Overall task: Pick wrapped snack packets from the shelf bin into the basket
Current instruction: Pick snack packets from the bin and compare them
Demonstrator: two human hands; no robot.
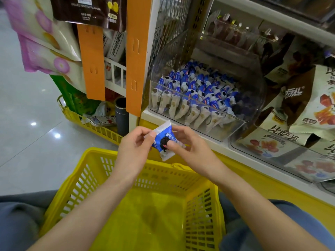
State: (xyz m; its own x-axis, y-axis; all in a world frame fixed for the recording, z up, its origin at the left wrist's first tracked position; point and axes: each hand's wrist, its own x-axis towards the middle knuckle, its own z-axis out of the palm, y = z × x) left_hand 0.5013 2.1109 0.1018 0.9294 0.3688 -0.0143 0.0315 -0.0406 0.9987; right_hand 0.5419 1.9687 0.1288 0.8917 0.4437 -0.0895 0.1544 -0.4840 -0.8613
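a clear plastic bin (pixel 242 128) sits on the white shelf, packed with small blue and white wrapped snack packets (pixel 197 91). most stand on end in rows, and the front row presses against the bin's clear front wall.

one packet (pixel 163 143) is out of the bin, held by both hands in front of the shelf edge, just above the far rim of the yellow basket (pixel 72 176). the left hand (pixel 135 144) pinches its upper left edge between thumb and curled fingers. the right hand (pixel 189 144) grips its right side, thumb flat on the printed front and fingers behind. the packet is tilted, its white crimped end pointing up and left.

the basket is slotted plastic with a folded handle on its far rim. it lies between the person's blue-grey clothed legs, and its yellow floor shows between the forearms.

to the right of the packet bin, a second clear bin (pixel 272 161) holds larger cream bags (pixel 282 140) with red food pictures, and brown and cream bags are stacked above them. on the shelf above, another clear container (pixel 233 33) holds small dark wrapped pieces, too blurred to identify.

low on the left, a yellow wire rack (pixel 101 130) carries green bags and a dark cylinder (pixel 121 116).
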